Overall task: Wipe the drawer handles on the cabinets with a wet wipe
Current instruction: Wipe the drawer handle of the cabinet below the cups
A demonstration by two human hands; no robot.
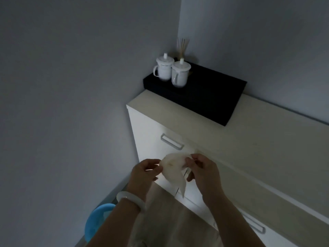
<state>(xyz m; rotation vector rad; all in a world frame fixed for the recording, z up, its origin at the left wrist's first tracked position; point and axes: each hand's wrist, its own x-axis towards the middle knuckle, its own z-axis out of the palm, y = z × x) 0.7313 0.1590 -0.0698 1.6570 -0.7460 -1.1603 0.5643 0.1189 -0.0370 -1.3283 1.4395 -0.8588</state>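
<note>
A thin white wet wipe [175, 166] hangs between my two hands in front of a white cabinet [147, 132]. My left hand [145, 172] pinches the wipe's left edge, and my right hand [203, 169] pinches its right edge. Just above the hands, a silver bar handle [171, 141] sits on the upper drawer front. A second silver handle [254, 226] shows lower right on another drawer front. Neither hand touches a handle. A pale bangle [130, 200] is on my left wrist.
On the cabinet's cream top [249, 139] lies a black box [201, 93] carrying two lidded white mugs [171, 72] and a reed diffuser [182, 47] in the corner. Grey walls close in at the left and behind. A blue round object [97, 221] lies on the floor at the lower left.
</note>
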